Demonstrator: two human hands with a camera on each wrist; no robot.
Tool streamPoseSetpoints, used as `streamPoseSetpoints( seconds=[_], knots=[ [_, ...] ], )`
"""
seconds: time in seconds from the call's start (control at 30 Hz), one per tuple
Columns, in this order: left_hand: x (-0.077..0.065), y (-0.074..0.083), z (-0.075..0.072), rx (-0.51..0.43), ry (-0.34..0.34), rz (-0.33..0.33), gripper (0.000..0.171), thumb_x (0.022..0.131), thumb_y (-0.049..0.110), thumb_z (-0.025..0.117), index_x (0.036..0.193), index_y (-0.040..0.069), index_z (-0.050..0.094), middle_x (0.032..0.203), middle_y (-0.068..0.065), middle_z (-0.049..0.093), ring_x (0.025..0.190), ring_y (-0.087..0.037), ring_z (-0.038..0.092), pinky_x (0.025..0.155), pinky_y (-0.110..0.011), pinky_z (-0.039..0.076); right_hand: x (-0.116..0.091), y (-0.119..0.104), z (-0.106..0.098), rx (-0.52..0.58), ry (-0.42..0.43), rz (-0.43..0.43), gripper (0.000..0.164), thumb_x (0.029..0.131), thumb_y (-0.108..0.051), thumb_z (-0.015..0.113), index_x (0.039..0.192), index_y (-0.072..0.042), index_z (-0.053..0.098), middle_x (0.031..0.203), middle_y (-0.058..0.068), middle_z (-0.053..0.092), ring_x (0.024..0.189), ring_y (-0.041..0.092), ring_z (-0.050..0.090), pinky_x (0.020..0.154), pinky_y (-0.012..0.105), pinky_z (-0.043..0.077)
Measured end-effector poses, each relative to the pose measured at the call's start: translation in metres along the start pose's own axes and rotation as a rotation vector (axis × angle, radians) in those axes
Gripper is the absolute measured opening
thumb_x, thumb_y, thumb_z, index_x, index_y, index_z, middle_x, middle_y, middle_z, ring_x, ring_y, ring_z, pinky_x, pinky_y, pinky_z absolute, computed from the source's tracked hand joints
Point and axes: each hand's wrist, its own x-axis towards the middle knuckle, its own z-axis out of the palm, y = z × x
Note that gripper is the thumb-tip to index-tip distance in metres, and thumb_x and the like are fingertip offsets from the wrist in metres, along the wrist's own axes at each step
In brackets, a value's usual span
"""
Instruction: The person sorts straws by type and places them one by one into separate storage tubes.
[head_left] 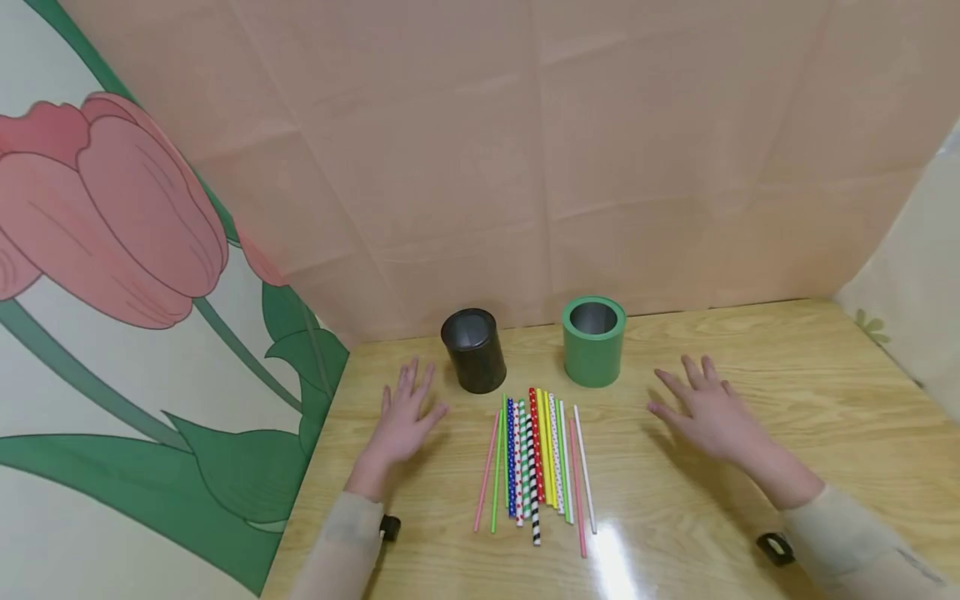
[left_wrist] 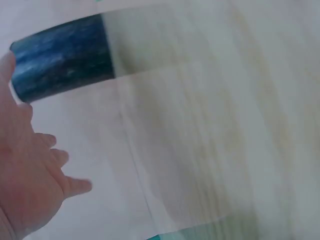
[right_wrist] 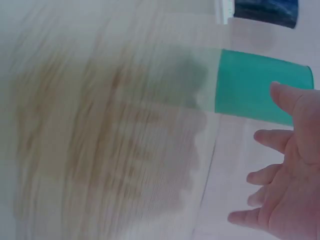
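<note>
My left hand [head_left: 402,422] is held with fingers spread, left of the straws and nearest to the black cup [head_left: 480,358]. Over on the right, my right hand [head_left: 712,417] also has its fingers spread and holds nothing. The green cup [head_left: 594,354] stands upright between that hand and the black cup. A row of colourful straws [head_left: 533,450] lies on the table in front of both cups, some striped, some dotted, some plain. In the left wrist view the black cup [left_wrist: 65,55] shows beyond the fingers; in the right wrist view the green cup [right_wrist: 255,82] does.
The wooden table [head_left: 787,358] ends at the back against a pinkish cloth [head_left: 637,150]. At the left stands a wall with a painted tulip [head_left: 142,225] and green leaves. A pale wall [head_left: 915,275] borders the table's right side.
</note>
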Motion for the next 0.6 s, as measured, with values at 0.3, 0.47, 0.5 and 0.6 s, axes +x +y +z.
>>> streamPoseSetpoints(
  seconds=[0.3,0.47,0.5,0.6],
  knots=[
    [0.006,0.006,-0.002,-0.731,0.264,-0.119,0.074,0.112,0.034,0.059,0.172,0.014,0.022,0.178,-0.007,0.020,0.163,-0.029,0.018,0.130,-0.055,0.019,0.000,-0.012,0.002,0.308,0.024,0.075,0.074,0.110,-0.052,0.055,0.162,-0.001,0.042,0.145,0.038,0.056,0.128,0.060,0.056,0.099,0.074,0.048],
    [0.019,0.013,0.000,-0.985,0.391,-0.106,0.069,0.110,0.018,0.063,0.169,0.005,0.029,0.173,-0.012,0.032,0.159,-0.032,0.030,0.128,-0.053,0.028,0.000,-0.023,0.011,0.520,-0.014,0.092,0.069,0.111,-0.040,0.060,0.161,0.004,0.041,0.148,0.032,0.057,0.125,0.048,0.065,0.093,0.054,0.061],
    [0.022,0.015,0.000,-1.015,0.404,-0.102,0.069,0.109,0.016,0.064,0.168,0.004,0.030,0.173,-0.013,0.034,0.158,-0.033,0.032,0.127,-0.052,0.030,0.000,-0.025,0.013,0.583,-0.040,0.103,0.070,0.110,-0.038,0.061,0.161,0.004,0.040,0.149,0.031,0.057,0.125,0.045,0.066,0.091,0.049,0.062],
    [0.033,0.020,0.000,-1.041,0.415,-0.093,0.068,0.108,0.014,0.066,0.167,0.003,0.034,0.171,-0.015,0.037,0.157,-0.033,0.035,0.126,-0.052,0.032,-0.001,-0.032,0.020,0.744,-0.117,0.135,0.072,0.110,-0.034,0.063,0.163,0.006,0.035,0.149,0.032,0.056,0.125,0.042,0.066,0.089,0.040,0.063]
  ],
)
